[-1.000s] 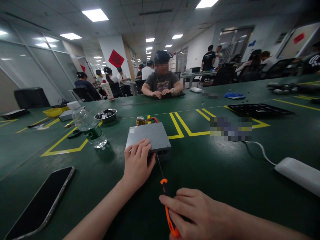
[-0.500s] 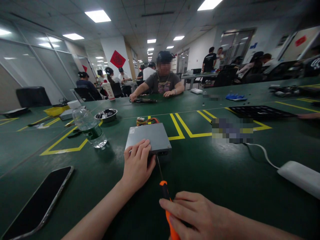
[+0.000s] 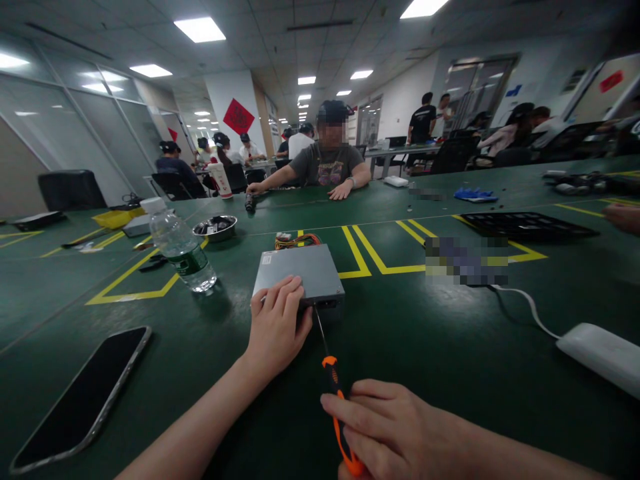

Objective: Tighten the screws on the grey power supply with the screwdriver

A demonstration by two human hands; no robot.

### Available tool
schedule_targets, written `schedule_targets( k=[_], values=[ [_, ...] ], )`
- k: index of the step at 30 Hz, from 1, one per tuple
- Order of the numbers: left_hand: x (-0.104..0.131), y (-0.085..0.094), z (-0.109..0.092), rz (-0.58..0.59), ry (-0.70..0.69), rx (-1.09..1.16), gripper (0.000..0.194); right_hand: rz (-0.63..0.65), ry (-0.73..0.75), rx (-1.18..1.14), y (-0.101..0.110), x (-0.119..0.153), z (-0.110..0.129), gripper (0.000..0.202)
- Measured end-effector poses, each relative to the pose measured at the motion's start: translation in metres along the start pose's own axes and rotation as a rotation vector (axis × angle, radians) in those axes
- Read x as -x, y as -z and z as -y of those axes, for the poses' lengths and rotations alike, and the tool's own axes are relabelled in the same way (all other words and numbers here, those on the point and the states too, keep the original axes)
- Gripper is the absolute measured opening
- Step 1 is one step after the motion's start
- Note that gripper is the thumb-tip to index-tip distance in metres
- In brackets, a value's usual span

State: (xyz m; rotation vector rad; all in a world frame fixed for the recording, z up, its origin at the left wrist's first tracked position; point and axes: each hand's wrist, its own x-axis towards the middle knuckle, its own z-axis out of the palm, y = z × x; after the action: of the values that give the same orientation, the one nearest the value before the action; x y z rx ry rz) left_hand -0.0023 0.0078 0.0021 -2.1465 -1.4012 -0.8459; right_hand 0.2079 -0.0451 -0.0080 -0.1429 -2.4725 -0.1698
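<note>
A grey metal box [image 3: 310, 267], which looks like a power supply, lies on the green table with coloured wires [image 3: 300, 241] behind it. My left hand [image 3: 278, 320] grips its near left edge, fingers on top and thumb against the front side. My right hand [image 3: 383, 423] is wrapped round the orange and black handle of a screwdriver [image 3: 332, 377]. The screwdriver's thin shaft points forward, and its tip meets the front side of the box just right of my left thumb.
A water bottle [image 3: 183, 250] and a metal bowl of dark parts [image 3: 216, 228] stand left of the box. A phone [image 3: 83, 400] lies front left. At right are a white device with a cable [image 3: 600, 357] and a black tray [image 3: 527, 225]. A person [image 3: 330, 157] sits opposite.
The view has shifted slightly. The screwdriver handle has turned in my right hand. The person opposite has moved one hand, now on a dark object, further to the left.
</note>
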Motion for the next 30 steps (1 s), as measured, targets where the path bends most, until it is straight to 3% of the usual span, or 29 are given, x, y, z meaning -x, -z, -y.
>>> schedule_targets(
  k=[6,10,13,17,30],
  values=[
    [0.0,0.001,0.0,0.007,0.005,0.002,0.022,0.093,0.026,0.01,0.01,-0.008,-0.001,0.022],
    [0.0,0.0,0.0,0.013,0.006,0.004,0.021,0.038,0.038,0.056,0.002,-0.001,0.0,0.011],
    [0.0,0.0,0.0,0.004,0.009,0.002,0.022,-0.006,0.028,0.048,-0.001,0.001,-0.001,0.014],
    [0.0,0.001,-0.001,0.001,0.015,0.003,0.021,-0.004,0.024,0.032,0.007,-0.01,-0.001,0.027],
    [-0.002,0.014,-0.01,0.06,0.057,-0.002,0.039,-0.06,0.031,0.15,0.022,-0.025,-0.002,0.025]
  ],
)
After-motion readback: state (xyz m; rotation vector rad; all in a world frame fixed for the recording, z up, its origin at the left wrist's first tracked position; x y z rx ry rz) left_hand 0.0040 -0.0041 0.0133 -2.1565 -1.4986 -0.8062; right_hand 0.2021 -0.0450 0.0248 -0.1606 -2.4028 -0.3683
